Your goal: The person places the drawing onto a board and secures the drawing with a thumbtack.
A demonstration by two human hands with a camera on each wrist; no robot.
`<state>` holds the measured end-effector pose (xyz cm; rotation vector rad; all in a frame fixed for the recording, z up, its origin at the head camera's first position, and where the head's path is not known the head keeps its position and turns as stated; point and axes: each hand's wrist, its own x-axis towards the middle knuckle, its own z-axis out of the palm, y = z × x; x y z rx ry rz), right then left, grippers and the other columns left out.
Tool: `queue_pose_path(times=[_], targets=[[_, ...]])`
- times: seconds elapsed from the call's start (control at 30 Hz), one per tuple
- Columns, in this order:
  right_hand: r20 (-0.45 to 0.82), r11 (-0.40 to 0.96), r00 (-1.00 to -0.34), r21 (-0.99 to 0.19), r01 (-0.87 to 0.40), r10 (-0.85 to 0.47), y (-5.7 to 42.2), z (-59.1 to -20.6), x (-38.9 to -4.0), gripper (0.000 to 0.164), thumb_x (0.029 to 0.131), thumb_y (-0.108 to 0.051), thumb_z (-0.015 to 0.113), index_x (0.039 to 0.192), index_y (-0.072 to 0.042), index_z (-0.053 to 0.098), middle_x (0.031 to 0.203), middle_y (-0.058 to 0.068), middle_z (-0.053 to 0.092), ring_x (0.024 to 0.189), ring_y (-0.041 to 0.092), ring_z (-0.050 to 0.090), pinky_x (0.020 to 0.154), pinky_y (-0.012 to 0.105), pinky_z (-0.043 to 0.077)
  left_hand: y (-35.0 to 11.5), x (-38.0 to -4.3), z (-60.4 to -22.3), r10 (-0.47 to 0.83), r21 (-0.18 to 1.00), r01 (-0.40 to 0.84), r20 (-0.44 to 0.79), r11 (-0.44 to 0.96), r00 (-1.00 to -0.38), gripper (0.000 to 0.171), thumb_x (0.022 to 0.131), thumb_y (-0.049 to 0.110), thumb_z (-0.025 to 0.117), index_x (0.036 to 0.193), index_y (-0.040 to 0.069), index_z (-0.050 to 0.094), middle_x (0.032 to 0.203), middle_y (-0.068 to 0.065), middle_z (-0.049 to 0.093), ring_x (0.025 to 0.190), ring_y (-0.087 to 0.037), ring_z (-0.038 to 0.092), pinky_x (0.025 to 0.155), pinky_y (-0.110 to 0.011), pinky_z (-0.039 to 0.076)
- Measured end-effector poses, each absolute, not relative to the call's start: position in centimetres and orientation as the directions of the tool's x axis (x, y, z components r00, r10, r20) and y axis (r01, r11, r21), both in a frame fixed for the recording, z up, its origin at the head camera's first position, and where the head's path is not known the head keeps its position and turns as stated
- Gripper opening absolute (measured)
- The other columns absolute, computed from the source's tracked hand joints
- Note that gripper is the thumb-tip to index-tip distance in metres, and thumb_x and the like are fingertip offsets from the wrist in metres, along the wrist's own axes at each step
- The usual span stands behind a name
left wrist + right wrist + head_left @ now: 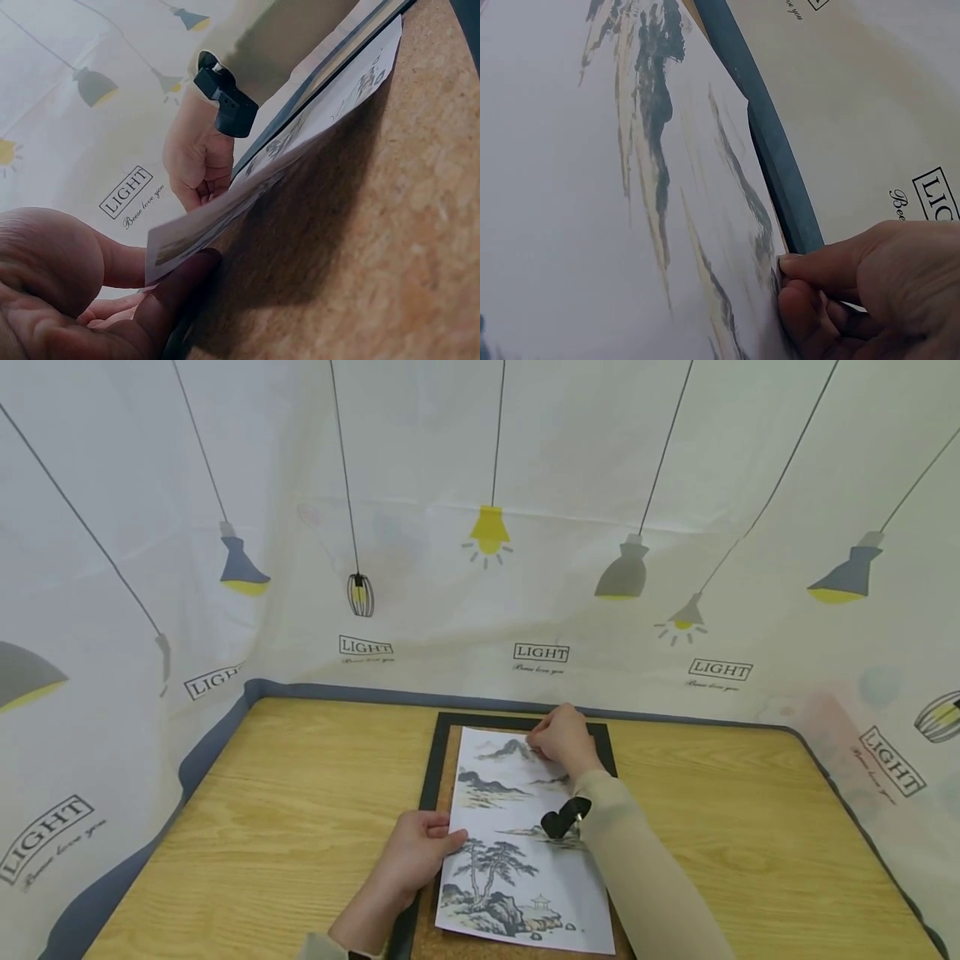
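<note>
A white sheet of paper (487,818) printed with an ink landscape of mountains, pines and a pavilion lies over a cork board (420,172). My left hand (423,852) pinches the sheet's left edge between thumb and fingers. In the left wrist view that side of the paper is lifted off the cork, with a shadow beneath. Up near the far right corner, my right hand (564,742) pinches the edge; its thumb and curled forefinger meet there in the right wrist view. My right forearm covers part of the sheet's right side.
A black board or mat (442,735) shows around the cork board's far and left sides. Under it is a wood-grain table (315,793). A pale curtain printed with lamps (427,593) stands behind and at both sides. A black wrist camera (564,818) sits on my right wrist.
</note>
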<state>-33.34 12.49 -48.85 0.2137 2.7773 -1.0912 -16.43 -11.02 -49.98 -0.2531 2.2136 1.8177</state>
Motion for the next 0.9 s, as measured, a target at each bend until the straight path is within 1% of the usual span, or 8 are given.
queue_pose_path(times=[0.1,0.27,0.43,0.6,0.73,0.8,0.9], targets=[[-0.198,0.693,-0.978,-0.697,0.185,0.062,12.7,-48.9,-33.3,0.008,0.089,-0.013,0.083,0.081,-0.009,0.082,0.069,0.003,0.072,0.064,0.018,0.065,0.063,0.034,0.05,-10.9,-16.5,-50.1,0.034,0.931,-0.303,-0.316,0.202,-0.948,0.049,0.097,0.006,0.076,0.132,-0.022,0.056,0.1,-0.017,0.071,0.085,-0.02,0.072,0.074,-0.035,0.062],[-0.212,0.602,-0.977,-0.778,0.179,0.016,13.3,-49.3,-33.2,0.007,0.091,-0.008,0.082,0.087,-0.003,0.081,0.073,0.007,0.073,0.063,0.017,0.066,0.058,0.029,0.052,-10.9,-16.6,-50.1,0.031,0.926,-0.31,-0.324,0.218,-0.946,0.051,0.098,0.007,0.076,0.133,-0.023,0.055,0.101,-0.016,0.072,0.086,-0.02,0.072,0.075,-0.036,0.062],[-0.218,0.557,-0.976,-0.81,0.184,0.005,13.7,-49.2,-32.8,0.009,0.092,-0.009,0.082,0.09,0.0,0.08,0.075,0.009,0.073,0.061,0.017,0.067,0.056,0.028,0.053,-11.0,-16.5,-50.0,0.048,0.937,-0.271,-0.288,0.218,-0.957,0.046,0.099,0.008,0.075,0.131,-0.021,0.059,0.101,-0.016,0.073,0.088,-0.022,0.073,0.074,-0.037,0.062],[-0.201,0.531,-0.98,-0.832,0.163,-0.014,14.0,-48.6,-32.4,0.01,0.094,-0.01,0.081,0.091,0.0,0.08,0.074,0.01,0.073,0.063,0.021,0.069,0.057,0.029,0.053,-11.7,-16.7,-50.1,0.05,0.954,-0.227,-0.241,0.197,-0.969,0.037,0.1,0.003,0.071,0.128,-0.019,0.063,0.105,-0.019,0.075,0.094,-0.025,0.074,0.077,-0.04,0.063],[-0.177,0.524,-0.984,-0.841,0.136,-0.028,14.3,-48.3,-31.9,0.011,0.095,-0.012,0.08,0.092,-0.001,0.081,0.077,0.012,0.074,0.068,0.025,0.072,0.062,0.031,0.055,-12.5,-16.9,-50.0,0.018,0.973,-0.171,-0.176,0.153,-0.984,0.032,0.099,-0.004,0.068,0.126,-0.021,0.063,0.104,-0.025,0.074,0.096,-0.031,0.075,0.079,-0.041,0.064],[-0.174,0.525,-0.984,-0.841,0.132,-0.031,14.4,-48.2,-31.7,0.012,0.095,-0.013,0.08,0.093,-0.002,0.082,0.079,0.012,0.075,0.071,0.026,0.072,0.065,0.032,0.056,-12.9,-17.1,-49.8,-0.001,0.979,-0.134,-0.136,0.154,-0.991,0.031,0.099,-0.007,0.067,0.126,-0.022,0.063,0.105,-0.027,0.074,0.097,-0.034,0.075,0.08,-0.04,0.064],[-0.163,0.516,-0.986,-0.848,0.119,-0.041,14.7,-48.0,-31.3,0.012,0.096,-0.014,0.08,0.093,-0.002,0.082,0.08,0.013,0.075,0.074,0.027,0.072,0.067,0.034,0.057,-13.3,-17.4,-49.3,-0.035,0.977,-0.111,-0.107,0.184,-0.994,0.031,0.1,-0.008,0.066,0.128,-0.021,0.062,0.107,-0.027,0.073,0.099,-0.036,0.075,0.08,-0.038,0.063]])
